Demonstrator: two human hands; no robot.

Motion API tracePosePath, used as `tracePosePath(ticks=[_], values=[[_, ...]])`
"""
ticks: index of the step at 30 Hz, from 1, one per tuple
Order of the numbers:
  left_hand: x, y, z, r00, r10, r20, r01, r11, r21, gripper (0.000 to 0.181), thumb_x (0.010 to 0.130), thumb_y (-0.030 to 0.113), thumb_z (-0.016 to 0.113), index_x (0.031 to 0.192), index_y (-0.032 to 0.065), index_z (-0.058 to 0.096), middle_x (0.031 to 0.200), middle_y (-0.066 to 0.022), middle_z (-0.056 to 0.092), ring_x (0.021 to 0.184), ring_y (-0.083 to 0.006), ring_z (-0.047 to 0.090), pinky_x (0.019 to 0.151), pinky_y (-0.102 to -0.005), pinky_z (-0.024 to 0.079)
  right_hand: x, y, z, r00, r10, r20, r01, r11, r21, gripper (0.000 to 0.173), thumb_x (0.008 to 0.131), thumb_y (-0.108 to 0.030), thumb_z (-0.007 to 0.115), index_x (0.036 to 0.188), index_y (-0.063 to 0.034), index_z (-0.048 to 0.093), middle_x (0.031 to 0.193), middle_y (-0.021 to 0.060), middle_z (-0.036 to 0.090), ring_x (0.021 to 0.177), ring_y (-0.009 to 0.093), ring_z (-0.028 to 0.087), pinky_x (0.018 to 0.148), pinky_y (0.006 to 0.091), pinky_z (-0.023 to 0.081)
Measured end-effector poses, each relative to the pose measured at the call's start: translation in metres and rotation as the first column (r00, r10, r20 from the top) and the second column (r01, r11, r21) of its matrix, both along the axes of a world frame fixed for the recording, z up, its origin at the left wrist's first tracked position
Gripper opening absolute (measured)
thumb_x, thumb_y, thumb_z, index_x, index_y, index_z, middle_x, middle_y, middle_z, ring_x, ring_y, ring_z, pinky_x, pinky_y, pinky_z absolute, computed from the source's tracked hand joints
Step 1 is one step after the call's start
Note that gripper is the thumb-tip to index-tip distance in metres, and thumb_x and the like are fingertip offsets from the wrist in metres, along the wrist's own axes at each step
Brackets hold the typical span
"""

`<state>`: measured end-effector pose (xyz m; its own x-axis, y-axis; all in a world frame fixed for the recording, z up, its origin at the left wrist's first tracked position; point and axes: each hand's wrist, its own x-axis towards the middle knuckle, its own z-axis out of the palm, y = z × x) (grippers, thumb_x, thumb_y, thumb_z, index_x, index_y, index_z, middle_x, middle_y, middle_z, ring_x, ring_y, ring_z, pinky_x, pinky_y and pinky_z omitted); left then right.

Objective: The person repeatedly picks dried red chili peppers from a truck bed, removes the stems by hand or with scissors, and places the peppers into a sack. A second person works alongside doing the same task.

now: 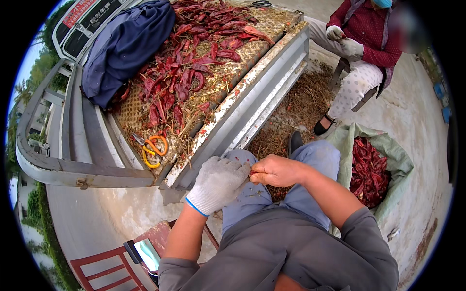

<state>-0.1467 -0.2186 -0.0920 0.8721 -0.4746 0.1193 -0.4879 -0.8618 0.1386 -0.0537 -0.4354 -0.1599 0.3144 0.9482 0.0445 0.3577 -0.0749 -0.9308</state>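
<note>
My left hand (220, 184), in a grey-white knitted glove with a blue cuff edge, meets my bare right hand (273, 171) above my lap. A small bit of red chili (252, 173) shows at the fingertips of my right hand, which are pinched on it. The gloved fingers are curled, and what they hold is hidden. Dried red chilies (178, 78) lie spread over the truck bed ahead. Orange-and-yellow-handled scissors (153, 150) rest on the bed's near corner. At my right stands a pale green woven sack (398, 160) holding many red chilies (367, 174).
The metal side panel (255, 94) of the truck bed runs close before my knees. Dark blue cloth (127, 54) and black scissors (261, 4) lie on the bed. A gloved person (371, 43) sits at upper right. Dry stalks (305, 94) cover the ground; a red chair (120, 262) stands at lower left.
</note>
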Motion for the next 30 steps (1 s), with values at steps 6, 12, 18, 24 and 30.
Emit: tracePosePath(ticks=[6,12,18,24,30], values=[[-0.001,0.001,-0.010,0.998,0.021,0.057,-0.018,0.998,-0.055,0.015,0.078,0.023,0.075,0.086,0.0121,0.069,0.075,-0.0068,0.066,0.074,-0.0300,0.067,0.070,-0.0439,0.048,-0.014,0.005,-0.005,0.967,-0.158,-0.201,0.175,0.982,0.071,0.038,0.111,-0.032,0.057,0.091,-0.0009,0.068,0.079,0.0084,0.068,0.072,0.020,0.063,0.069,0.0369,0.052],[-0.005,-0.013,-0.028,0.974,0.166,0.157,-0.138,0.975,-0.174,0.014,0.076,0.016,0.072,0.070,0.0114,0.061,0.065,-0.0078,0.061,0.066,-0.0314,0.063,0.065,-0.0456,0.045,-0.049,0.015,-0.027,0.645,-0.280,-0.711,0.420,0.907,0.023,0.038,0.112,-0.035,0.055,0.094,-0.0044,0.066,0.075,-0.0013,0.057,0.065,0.007,0.050,0.058,0.0246,0.043],[-0.007,-0.022,-0.044,0.937,0.257,0.235,-0.201,0.950,-0.237,0.018,0.078,0.015,0.072,0.068,0.0116,0.059,0.062,-0.0078,0.058,0.063,-0.0311,0.061,0.063,-0.0449,0.044,-0.068,0.024,-0.052,0.363,-0.275,-0.890,0.552,0.833,-0.032,0.038,0.111,-0.041,0.056,0.094,-0.0086,0.062,0.072,-0.0011,0.053,0.056,0.007,0.046,0.047,0.0243,0.035],[-0.009,-0.025,-0.042,0.942,0.234,0.241,-0.190,0.963,-0.193,0.021,0.083,0.015,0.071,0.067,0.0118,0.059,0.063,-0.0080,0.060,0.063,-0.0299,0.062,0.063,-0.0445,0.043,-0.077,0.032,-0.049,0.142,-0.245,-0.959,0.612,0.783,-0.110,0.038,0.110,-0.043,0.059,0.090,-0.0103,0.059,0.070,-0.0015,0.050,0.054,0.008,0.044,0.045,0.0237,0.031],[-0.011,-0.021,-0.051,0.963,0.244,0.113,-0.187,0.911,-0.368,0.013,0.085,0.013,0.069,0.074,0.0068,0.067,0.071,-0.0142,0.066,0.067,-0.0347,0.065,0.065,-0.0464,0.047,-0.057,0.017,-0.053,0.253,-0.063,-0.965,0.399,0.916,0.045,0.039,0.110,-0.042,0.060,0.087,-0.0105,0.057,0.069,-0.0016,0.047,0.054,0.008,0.040,0.046,0.0247,0.030]])
